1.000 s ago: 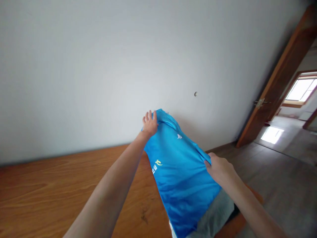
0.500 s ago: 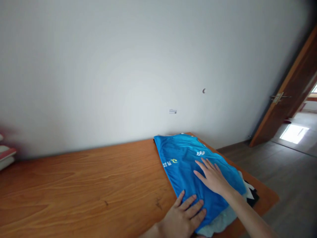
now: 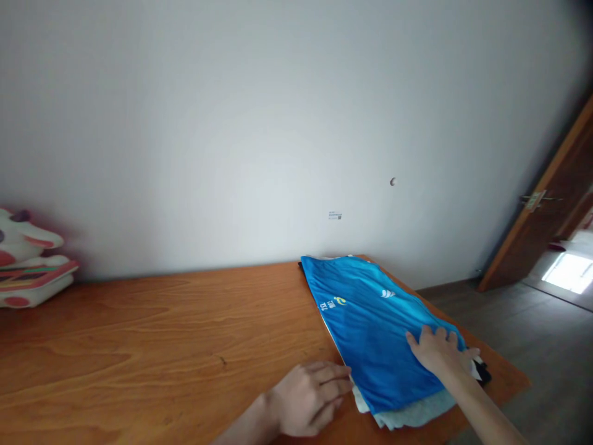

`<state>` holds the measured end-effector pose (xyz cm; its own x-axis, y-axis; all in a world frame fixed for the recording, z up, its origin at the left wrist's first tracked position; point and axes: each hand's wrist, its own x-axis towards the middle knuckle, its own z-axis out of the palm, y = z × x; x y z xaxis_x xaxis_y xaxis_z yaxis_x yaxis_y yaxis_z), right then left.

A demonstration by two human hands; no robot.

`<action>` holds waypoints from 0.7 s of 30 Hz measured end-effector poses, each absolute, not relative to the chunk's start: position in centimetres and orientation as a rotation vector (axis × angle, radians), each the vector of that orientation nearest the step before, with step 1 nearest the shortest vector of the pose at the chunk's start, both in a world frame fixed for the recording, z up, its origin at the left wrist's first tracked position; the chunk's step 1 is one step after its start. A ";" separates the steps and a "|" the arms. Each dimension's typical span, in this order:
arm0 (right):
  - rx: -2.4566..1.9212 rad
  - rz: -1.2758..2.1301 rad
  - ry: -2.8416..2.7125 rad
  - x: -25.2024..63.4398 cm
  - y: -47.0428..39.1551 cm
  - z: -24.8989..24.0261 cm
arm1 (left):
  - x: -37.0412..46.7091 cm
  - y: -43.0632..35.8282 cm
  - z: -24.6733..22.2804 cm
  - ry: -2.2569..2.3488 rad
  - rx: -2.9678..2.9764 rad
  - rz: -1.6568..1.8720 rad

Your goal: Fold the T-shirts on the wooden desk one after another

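Note:
A blue folded shirt (image 3: 365, 327) with white and yellow printing lies flat on top of other folded cloth at the right end of the wooden table. Spread fingers of my right hand (image 3: 438, 351) rest on the shirt's lower right part. My left hand (image 3: 309, 398) is at the pile's near left edge, fingers loosely bent and fingertips by the cloth; its thumb is hidden. Below the blue shirt, a pale grey cloth (image 3: 419, 413) sticks out at the near end. Black and white cloth (image 3: 482, 371) shows at the right corner.
The wooden table (image 3: 152, 352) runs along a white wall (image 3: 208, 136) with a small label (image 3: 334, 216). A white and red cow-shaped toy (image 3: 34, 259) stands at the far left. Beyond the table's right edge are the floor (image 3: 463, 309) and a brown open door (image 3: 532, 235).
My left hand has slid off the top of the shirt to its left edge. My right hand has moved toward the near right side. The shirt lies smoother, and the view has turned left.

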<state>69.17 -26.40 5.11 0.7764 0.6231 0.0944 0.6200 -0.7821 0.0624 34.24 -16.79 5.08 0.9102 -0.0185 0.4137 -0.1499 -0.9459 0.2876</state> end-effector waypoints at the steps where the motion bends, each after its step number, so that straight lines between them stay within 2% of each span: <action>1: 2.913 0.254 1.143 68.2 -25.5 5.3 | 32.5 -15.9 5.4 -0.048 2.785 0.607; 6: 2.766 0.444 1.927 59.9 -20.0 3.4 | 22.7 -10.2 4.9 0.522 2.927 0.743; 11: 2.549 0.286 2.480 49.7 -13.6 2.2 | 15.1 -5.3 3.2 1.225 2.874 0.960; 15: 2.562 0.130 2.556 43.6 -10.2 1.7 | 12.1 -3.7 0.5 1.566 2.709 0.963; 21: 2.388 -0.122 2.511 41.4 -9.3 -1.3 | 11.7 -3.8 -2.9 1.808 2.562 0.601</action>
